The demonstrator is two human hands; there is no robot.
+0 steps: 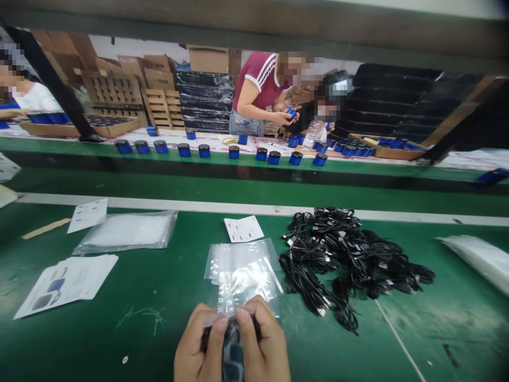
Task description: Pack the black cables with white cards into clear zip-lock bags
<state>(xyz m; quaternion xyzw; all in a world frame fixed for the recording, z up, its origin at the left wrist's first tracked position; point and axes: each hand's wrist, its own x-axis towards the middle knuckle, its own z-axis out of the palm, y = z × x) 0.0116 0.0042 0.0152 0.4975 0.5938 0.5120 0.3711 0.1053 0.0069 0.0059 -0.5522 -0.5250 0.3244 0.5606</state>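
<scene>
My left hand (pixel 198 347) and my right hand (pixel 265 345) are side by side at the bottom centre, thumbs close together. Between them they pinch the top edge of a small clear plastic bag (pixel 233 355). Something dark and a printed bluish piece show inside it, partly hidden by my fingers. Just beyond lie flat clear plastic bags (pixel 248 273) in a loose pile, with a printed leaflet (pixel 244 229) behind them. A heap of black USB cables (pixel 350 249) is to the right of the bags.
To the left are a stack of printed cards (pixel 75 281), a filled clear bag (pixel 127 231) and another leaflet (pixel 88 215). White packaging (pixel 481 260) lies far right. Blue jar-like items (pixel 204 151) line the conveyor's far side, where several people work. A beam crosses overhead.
</scene>
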